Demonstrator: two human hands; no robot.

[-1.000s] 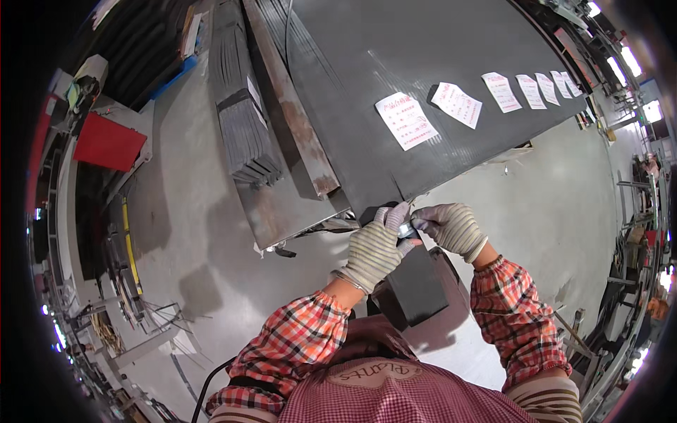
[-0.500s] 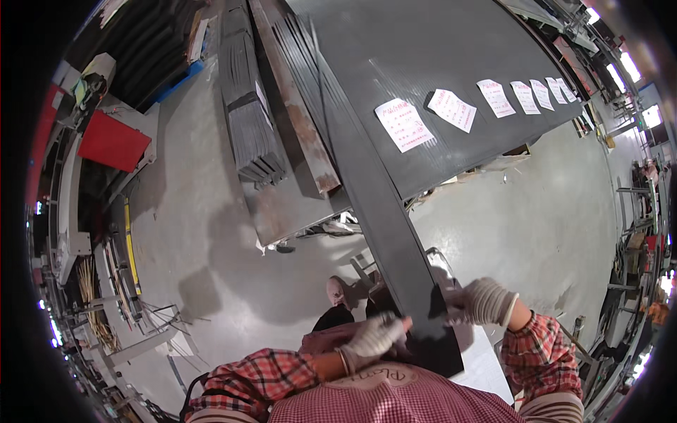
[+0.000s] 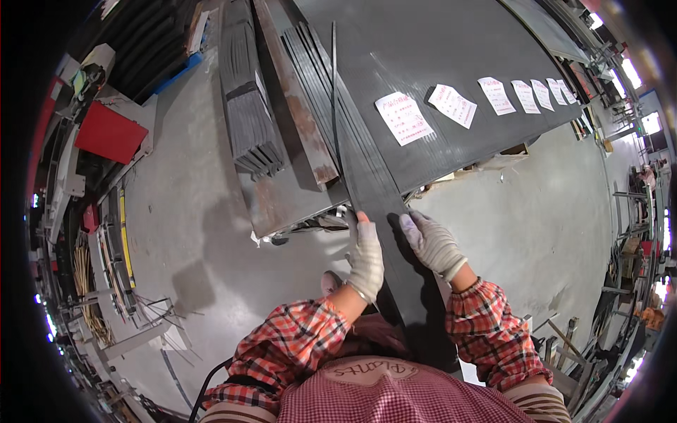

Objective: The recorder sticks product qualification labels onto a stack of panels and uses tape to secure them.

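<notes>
A long, flat dark-grey strip (image 3: pixel 403 271) runs from the table toward my body, its near end close to my apron. My left hand (image 3: pixel 365 257), in a whitish knit glove, closes on the strip's left edge, thumb along its top. On the opposite edge my right hand (image 3: pixel 431 243), gloved alike, grips it with the thumb on top. The fingers under the strip are hidden. Beyond my hands, the strip runs onto several similar narrow strips (image 3: pixel 317 77) on the table. A thin dark rod (image 3: pixel 334 84) lies along them.
A broad dark sheet surface (image 3: pixel 451 42) bears several printed paper slips (image 3: pixel 403 118) near its front edge. Left of the strips lie a rusty metal bar (image 3: pixel 300 113) and a stack of grey strips (image 3: pixel 252 130). A red box (image 3: pixel 111 132) stands farther left.
Both hands have moved forward along the strip from near my body. They now hold its two edges near the table. The thin rod has shifted slightly right.
</notes>
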